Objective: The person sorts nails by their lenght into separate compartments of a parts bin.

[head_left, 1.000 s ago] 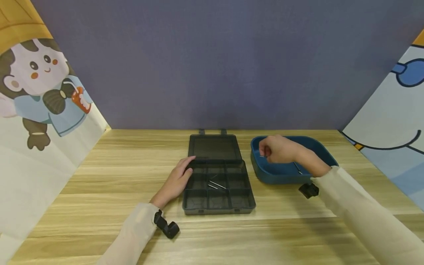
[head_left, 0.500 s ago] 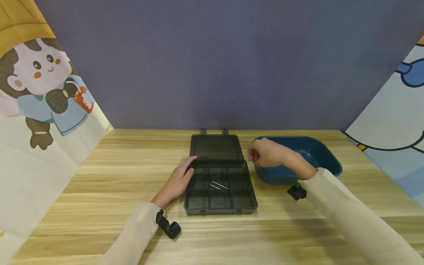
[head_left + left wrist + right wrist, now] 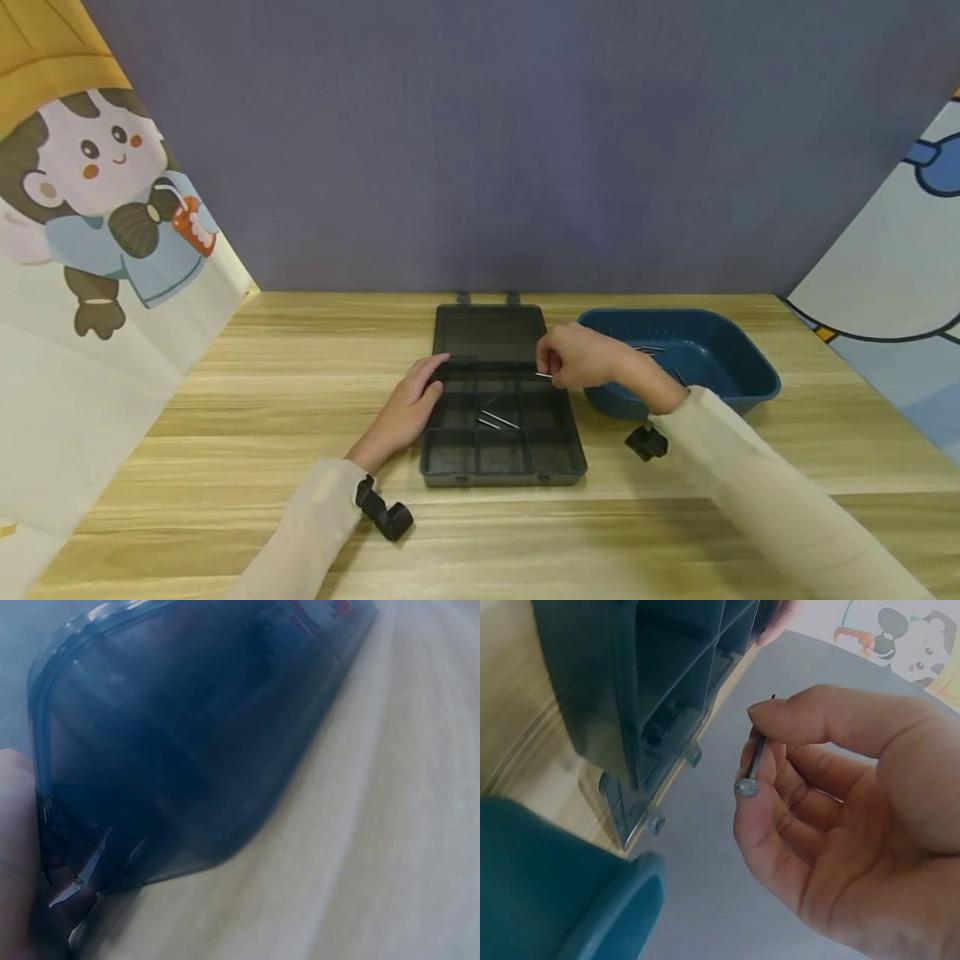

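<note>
My right hand [image 3: 581, 357] pinches a nail [image 3: 756, 761] between thumb and index finger, above the back right compartment of a dark, see-through organizer box [image 3: 504, 481]. In the right wrist view the nail's flat head faces the camera and the other fingers curl loosely. At the box's left edge my left hand [image 3: 405, 412] rests with fingers extended, touching its side. Two nails [image 3: 498, 419] lie in the middle compartment. The left wrist view shows the box wall [image 3: 187, 750] blurred, with part of the hand at the left edge.
A blue basin [image 3: 615, 404] stands right of the box, with several nails [image 3: 648, 350] in it. The box's lid [image 3: 491, 332] lies folded back behind it. A grey-purple wall [image 3: 480, 150] rises behind the wooden table [image 3: 480, 542].
My right hand has moved left, out of the blue basin and over the organizer box, carrying the nail. The left hand stays at the box's left edge. The head view has shifted slightly.
</note>
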A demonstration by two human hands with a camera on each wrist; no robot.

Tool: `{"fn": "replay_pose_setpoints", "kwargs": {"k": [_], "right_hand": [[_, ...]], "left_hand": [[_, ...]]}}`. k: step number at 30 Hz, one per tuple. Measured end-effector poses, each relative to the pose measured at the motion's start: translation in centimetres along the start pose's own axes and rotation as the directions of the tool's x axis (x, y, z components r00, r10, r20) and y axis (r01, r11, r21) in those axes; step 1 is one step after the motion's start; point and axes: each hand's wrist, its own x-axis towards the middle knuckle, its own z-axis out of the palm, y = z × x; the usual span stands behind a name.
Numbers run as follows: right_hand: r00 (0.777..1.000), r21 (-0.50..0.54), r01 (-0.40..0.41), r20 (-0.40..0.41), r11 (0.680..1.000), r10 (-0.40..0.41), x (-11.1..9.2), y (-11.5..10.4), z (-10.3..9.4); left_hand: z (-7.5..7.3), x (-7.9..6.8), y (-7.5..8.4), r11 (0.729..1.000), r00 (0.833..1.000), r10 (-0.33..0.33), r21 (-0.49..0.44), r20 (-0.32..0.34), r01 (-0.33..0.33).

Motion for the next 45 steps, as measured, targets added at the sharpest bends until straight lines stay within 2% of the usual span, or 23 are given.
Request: {"fn": "replay_pose_setpoints", "kwargs": {"k": [17,29,37,45], "right_hand": [[0.999,-0.03,0.047,0.002,0.998,-0.047,1.9,-2.3,1.3],[1.0,-0.044,0.005,0.026,0.999,-0.004,3.1,-3.4,2.1],[1.0,-0.044,0.015,0.019,0.999,-0.014,3.4,-4.0,2.7],[0.999,-0.049,0.028,0.026,0.998,-0.027,3.8,-4.5,3.0]], "left_hand": [[0.0,0.0,0.0,1.0,1.0,0.003,-0.008,-0.009,-0.003],[0.2,0.0,-0.2,1.0,1.0,0.016,0.002,-0.013,-0.016],[0.1,-0.1,0.0,1.0,1.0,0.006,-0.002,-0.019,-0.006],[0.2,-0.1,0.0,1.0,0.999,0.024,-0.003,-0.029,-0.025]]}}
